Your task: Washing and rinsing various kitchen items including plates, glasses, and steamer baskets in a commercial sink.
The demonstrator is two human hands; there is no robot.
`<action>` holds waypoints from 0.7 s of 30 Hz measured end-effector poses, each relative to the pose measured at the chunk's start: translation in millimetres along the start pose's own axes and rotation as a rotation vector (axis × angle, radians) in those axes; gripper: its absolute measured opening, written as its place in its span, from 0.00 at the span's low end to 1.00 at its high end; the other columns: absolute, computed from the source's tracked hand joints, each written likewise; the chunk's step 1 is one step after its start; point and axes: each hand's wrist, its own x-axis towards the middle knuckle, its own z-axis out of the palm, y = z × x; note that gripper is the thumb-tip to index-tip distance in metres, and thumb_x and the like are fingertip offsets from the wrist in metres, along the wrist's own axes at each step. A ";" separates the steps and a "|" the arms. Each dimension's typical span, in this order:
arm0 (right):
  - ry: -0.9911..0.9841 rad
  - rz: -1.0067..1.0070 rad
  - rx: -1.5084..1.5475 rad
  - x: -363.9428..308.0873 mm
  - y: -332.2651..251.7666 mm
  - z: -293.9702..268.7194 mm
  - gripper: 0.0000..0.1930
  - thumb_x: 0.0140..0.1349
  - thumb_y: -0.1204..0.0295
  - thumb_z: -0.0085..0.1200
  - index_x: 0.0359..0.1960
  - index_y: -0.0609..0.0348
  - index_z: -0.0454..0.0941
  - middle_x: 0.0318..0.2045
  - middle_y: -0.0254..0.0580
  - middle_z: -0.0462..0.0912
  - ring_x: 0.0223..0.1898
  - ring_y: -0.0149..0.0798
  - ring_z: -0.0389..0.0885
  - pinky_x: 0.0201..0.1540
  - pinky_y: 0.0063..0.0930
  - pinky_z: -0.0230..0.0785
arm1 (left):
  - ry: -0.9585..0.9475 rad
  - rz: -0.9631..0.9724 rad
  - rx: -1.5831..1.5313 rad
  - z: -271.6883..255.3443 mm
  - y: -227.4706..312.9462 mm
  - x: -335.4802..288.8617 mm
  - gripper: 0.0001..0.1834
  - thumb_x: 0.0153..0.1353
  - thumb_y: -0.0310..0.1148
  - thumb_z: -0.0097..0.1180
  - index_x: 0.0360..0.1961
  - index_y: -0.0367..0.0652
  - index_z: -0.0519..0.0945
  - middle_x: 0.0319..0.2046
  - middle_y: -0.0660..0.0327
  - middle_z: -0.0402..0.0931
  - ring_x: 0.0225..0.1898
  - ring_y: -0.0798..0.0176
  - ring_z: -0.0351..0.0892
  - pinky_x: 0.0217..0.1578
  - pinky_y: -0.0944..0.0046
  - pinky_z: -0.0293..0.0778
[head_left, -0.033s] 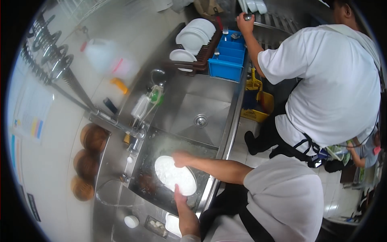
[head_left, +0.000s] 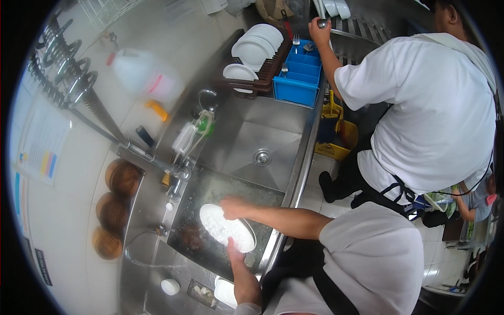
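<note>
A white oval plate [head_left: 242, 237] covered in suds is tilted over the water-filled sink basin [head_left: 262, 195]. My left hand [head_left: 235, 254] grips its lower edge, thumb lying on the face. On the plate's upper part rests my right hand [head_left: 234, 208], fingers curled closed; whatever they hold is hidden. Murky, foamy water lies below, with a reddish-brown patch [head_left: 191, 237] near the wall side.
Beyond is a second basin [head_left: 273, 137] with a drain. A brown rack [head_left: 266, 79] of white plates and a blue cutlery holder [head_left: 296, 90] stand behind it. A co-worker [head_left: 420, 105] stands at the right. Wooden bowls [head_left: 111, 210] line the wall, near a spring-hose faucet [head_left: 105, 118].
My right hand has shifted slightly left across the plate, and the plate's tilt has changed a little. My left hand keeps its grip.
</note>
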 end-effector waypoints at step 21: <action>0.480 0.035 0.333 -153.3 -62.2 -80.4 0.39 0.56 0.63 0.60 0.68 0.63 0.59 0.58 0.64 0.74 0.60 0.54 0.75 0.64 0.40 0.64 | -0.367 0.237 0.040 176.0 78.4 -19.3 0.29 0.70 0.44 0.43 0.64 0.31 0.67 0.58 0.47 0.73 0.60 0.48 0.72 0.63 0.49 0.66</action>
